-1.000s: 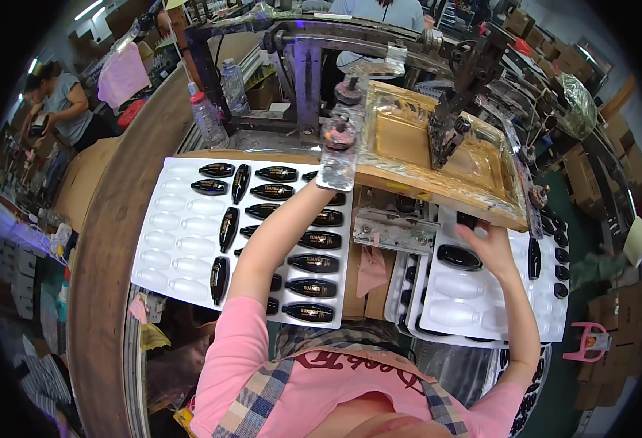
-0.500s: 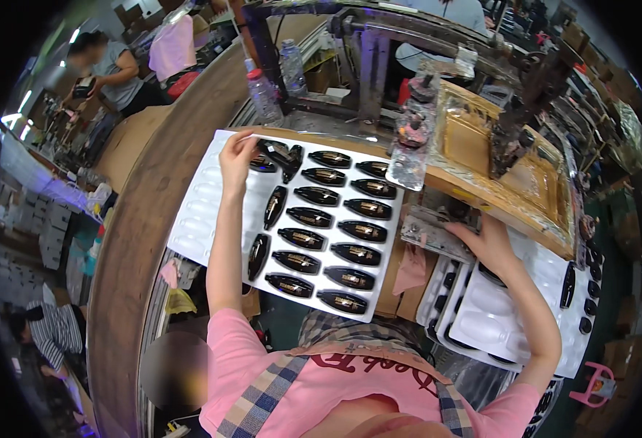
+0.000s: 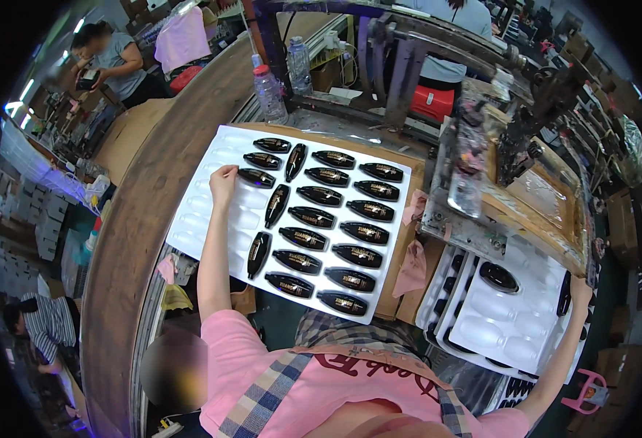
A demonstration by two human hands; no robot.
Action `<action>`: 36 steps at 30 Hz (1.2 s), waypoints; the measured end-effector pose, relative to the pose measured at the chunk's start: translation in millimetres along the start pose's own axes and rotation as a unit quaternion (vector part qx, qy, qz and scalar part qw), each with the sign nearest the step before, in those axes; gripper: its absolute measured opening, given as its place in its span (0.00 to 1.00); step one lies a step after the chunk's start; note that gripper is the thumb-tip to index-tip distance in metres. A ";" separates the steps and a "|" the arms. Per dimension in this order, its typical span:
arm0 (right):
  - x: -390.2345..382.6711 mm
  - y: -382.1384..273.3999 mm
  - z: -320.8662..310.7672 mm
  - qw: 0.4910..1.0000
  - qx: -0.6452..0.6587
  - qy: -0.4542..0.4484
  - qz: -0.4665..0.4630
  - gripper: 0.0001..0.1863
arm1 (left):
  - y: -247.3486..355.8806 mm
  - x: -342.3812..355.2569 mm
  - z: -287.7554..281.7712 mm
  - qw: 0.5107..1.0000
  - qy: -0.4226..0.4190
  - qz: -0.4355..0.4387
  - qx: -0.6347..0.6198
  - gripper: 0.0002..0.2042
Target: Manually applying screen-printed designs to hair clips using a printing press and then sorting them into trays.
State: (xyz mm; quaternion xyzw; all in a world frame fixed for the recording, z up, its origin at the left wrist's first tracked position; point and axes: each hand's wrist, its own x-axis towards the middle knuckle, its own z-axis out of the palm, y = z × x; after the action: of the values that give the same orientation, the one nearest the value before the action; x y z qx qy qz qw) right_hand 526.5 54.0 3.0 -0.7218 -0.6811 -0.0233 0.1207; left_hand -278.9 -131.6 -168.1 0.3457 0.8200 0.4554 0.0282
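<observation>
On the left, a white moulded tray [image 3: 251,219] carries several glossy black, tapered oval shells with gold print. At its upper left part, my left hand [image 3: 224,180] pinches the outer end of one black shell [image 3: 256,178], which lies low over the tray below two others. Off to the right, my right hand [image 3: 581,295] has its fingers closed at the edge of another upright-lying black shell [image 3: 564,293]; part of its grip is hidden. Beside that hand, a second white tray [image 3: 474,325] bears a single black shell [image 3: 498,277].
A screen-printing frame [image 3: 547,193] on a stained metal machine stands at the upper right. A plastic bottle with a red cap [image 3: 268,95] stands behind the left tray. Pink cloths [image 3: 411,269] hang between the trays. Other people work at the far left and back.
My left hand has set down one shell and come nearer along the tray's column. My right hand has left the printing fixture and moved right to a shell. The printing frame has shifted right.
</observation>
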 end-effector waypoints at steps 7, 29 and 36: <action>41.3 17.2 7.4 1.000 -0.005 0.005 0.027 0.35 | 71.4 -12.3 13.1 0.983 0.058 0.170 0.028 0.08; -57.1 -155.0 -0.3 0.892 0.387 0.033 -0.234 0.22 | 332.4 -88.6 160.0 0.866 -0.263 0.361 -0.226 0.11; -68.0 -263.5 14.8 0.902 0.267 -0.065 -0.332 0.27 | 317.0 -68.1 115.2 0.802 -0.332 0.086 -0.490 0.11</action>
State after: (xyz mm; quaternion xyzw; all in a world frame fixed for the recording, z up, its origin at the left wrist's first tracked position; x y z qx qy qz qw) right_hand 259.1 1.9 12.8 -0.3944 -0.8684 0.1678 0.2493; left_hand -14.0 21.5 -10.8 0.4846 0.3952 0.6546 0.4248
